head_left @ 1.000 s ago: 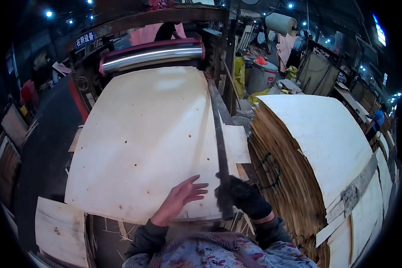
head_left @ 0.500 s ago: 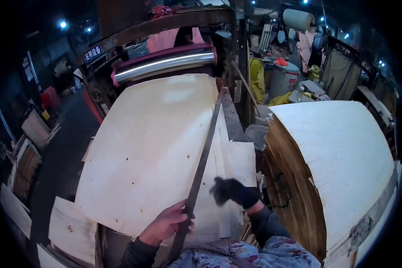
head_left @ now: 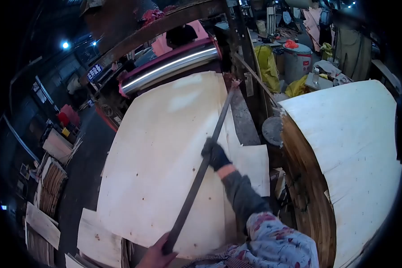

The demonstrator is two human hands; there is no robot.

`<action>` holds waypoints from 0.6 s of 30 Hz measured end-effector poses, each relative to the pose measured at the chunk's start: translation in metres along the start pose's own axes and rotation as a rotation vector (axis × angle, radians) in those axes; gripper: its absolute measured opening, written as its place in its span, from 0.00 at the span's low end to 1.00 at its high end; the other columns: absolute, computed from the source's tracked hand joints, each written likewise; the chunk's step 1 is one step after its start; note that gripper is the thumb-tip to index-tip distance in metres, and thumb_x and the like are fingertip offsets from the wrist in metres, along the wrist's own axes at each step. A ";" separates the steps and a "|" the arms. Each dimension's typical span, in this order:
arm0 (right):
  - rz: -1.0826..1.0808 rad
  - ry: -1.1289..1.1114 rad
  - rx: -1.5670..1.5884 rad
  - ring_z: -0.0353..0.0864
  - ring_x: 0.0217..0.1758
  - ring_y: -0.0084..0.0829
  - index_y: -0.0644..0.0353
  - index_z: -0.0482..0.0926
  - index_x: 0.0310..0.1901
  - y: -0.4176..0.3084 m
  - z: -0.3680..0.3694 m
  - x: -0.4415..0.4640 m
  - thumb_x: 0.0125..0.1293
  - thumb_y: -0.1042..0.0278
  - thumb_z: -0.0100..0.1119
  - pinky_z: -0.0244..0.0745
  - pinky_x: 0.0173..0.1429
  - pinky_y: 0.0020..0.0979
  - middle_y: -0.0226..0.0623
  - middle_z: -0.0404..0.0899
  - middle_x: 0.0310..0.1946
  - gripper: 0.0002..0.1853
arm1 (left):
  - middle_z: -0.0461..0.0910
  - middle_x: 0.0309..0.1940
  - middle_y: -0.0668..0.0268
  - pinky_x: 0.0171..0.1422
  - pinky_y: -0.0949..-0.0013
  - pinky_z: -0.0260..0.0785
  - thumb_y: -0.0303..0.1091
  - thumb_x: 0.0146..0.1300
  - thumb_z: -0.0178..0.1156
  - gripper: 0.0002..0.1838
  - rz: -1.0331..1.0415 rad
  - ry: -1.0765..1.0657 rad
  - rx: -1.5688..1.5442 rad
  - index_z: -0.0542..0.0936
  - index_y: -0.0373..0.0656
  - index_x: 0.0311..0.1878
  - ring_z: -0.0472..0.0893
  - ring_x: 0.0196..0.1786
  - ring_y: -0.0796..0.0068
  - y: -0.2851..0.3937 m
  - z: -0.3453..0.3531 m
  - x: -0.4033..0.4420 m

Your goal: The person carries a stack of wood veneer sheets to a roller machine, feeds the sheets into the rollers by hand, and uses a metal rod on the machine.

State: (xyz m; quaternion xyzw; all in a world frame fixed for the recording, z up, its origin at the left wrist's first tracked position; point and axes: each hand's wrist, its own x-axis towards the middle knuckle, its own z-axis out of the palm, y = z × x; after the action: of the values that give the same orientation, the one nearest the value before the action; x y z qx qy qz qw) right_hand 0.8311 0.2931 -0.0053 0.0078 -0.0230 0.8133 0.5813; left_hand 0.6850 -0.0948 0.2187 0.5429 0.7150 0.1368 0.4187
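A long, dark, flat bar (head_left: 193, 192) lies slantwise across a large pale wood veneer sheet (head_left: 147, 152). My left hand (head_left: 156, 255), bare, grips its near end at the bottom of the view. My right hand (head_left: 215, 154), in a dark glove, is closed around the bar about midway along. The bar's far tip rests near the machine frame, to the right of a shiny metal roller (head_left: 172, 68). Narrower pale veneer pieces (head_left: 252, 165) show along the right side of the sheet, partly behind my right sleeve.
A tall stack of veneer (head_left: 344, 129) stands close on my right. Behind it are a grey drum (head_left: 298, 62) and yellow sacks (head_left: 267, 67). Loose boards (head_left: 98, 236) lean at the lower left. A person in dark clothing (head_left: 182, 35) is beyond the roller.
My right hand has moved forward and closed on the bar. My left hand now sits lower, at the bar's near end. The view has shifted and tilted.
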 end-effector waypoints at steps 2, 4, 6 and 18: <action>0.037 0.026 -0.035 0.68 0.20 0.26 0.55 0.71 0.44 0.033 0.017 -0.043 0.67 0.64 0.51 0.69 0.29 0.32 0.29 0.67 0.20 0.08 | 0.74 0.25 0.70 0.23 0.70 0.66 0.36 0.63 0.60 0.23 0.000 0.093 -0.010 0.70 0.43 0.61 0.71 0.21 0.78 -0.070 -0.001 -0.020; 0.056 0.005 -0.050 0.71 0.23 0.26 0.55 0.73 0.43 0.056 0.036 -0.090 0.66 0.62 0.55 0.71 0.32 0.33 0.28 0.69 0.22 0.09 | 0.73 0.21 0.70 0.21 0.71 0.64 0.35 0.63 0.59 0.22 -0.122 0.107 0.084 0.72 0.42 0.59 0.69 0.19 0.80 -0.137 0.001 -0.034; 0.047 0.009 -0.173 0.70 0.24 0.25 0.55 0.73 0.44 0.060 0.050 -0.117 0.68 0.60 0.54 0.72 0.33 0.33 0.27 0.69 0.22 0.10 | 0.72 0.21 0.69 0.22 0.71 0.64 0.35 0.63 0.60 0.21 -0.162 0.089 0.174 0.73 0.43 0.59 0.69 0.19 0.81 -0.205 0.014 -0.029; -0.607 -0.031 -0.671 0.70 0.23 0.22 0.56 0.75 0.44 -0.106 0.101 -0.019 0.68 0.63 0.52 0.70 0.25 0.26 0.25 0.70 0.24 0.08 | 0.77 0.21 0.62 0.26 0.72 0.70 0.36 0.59 0.62 0.22 -0.074 -0.109 0.070 0.73 0.36 0.53 0.76 0.21 0.79 -0.019 0.008 0.084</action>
State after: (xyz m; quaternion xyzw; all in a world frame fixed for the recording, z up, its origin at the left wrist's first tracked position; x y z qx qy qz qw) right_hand 0.9356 0.3046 0.0983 -0.1626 -0.2907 0.5534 0.7635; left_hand 0.6738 -0.0294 0.1637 0.5371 0.7149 0.0664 0.4428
